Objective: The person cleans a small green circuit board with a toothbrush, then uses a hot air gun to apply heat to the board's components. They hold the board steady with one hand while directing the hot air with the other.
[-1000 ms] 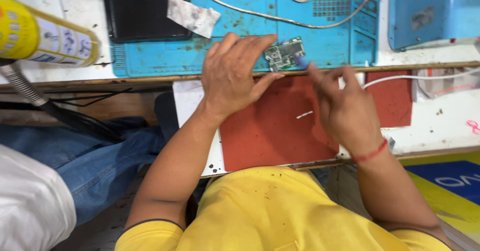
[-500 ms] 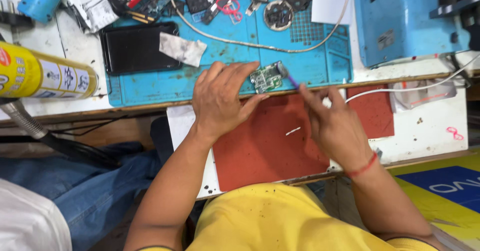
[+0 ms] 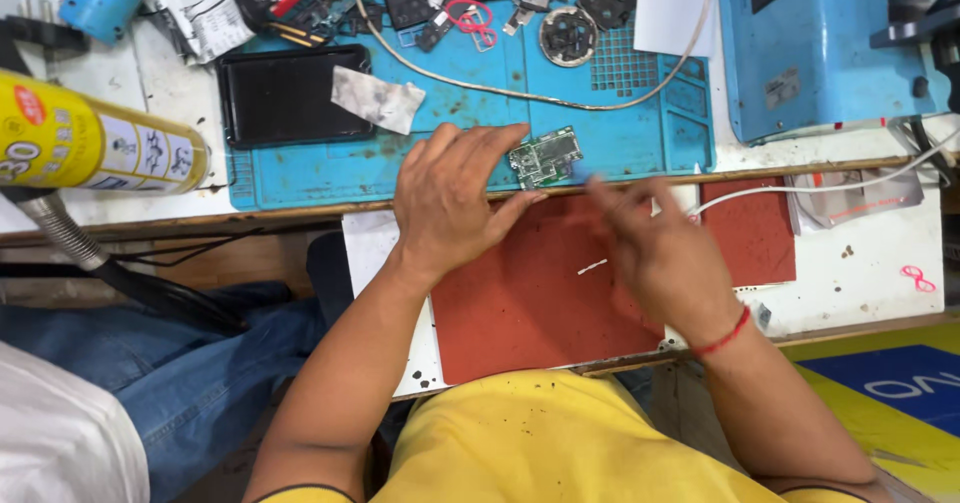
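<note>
Pinched at its left edge by the left hand (image 3: 455, 203), a small green circuit board (image 3: 546, 157) sits on the blue mat (image 3: 640, 128) at the bench's near edge. Blurred, the right hand (image 3: 660, 253) has drawn back over the red mat (image 3: 530, 303), grip unclear; a yellow labelled can (image 3: 95, 143) lies far left.

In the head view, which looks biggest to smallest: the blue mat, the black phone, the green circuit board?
1. Blue mat, by far the largest.
2. Black phone.
3. Green circuit board, held at the left hand's fingertips.
</note>
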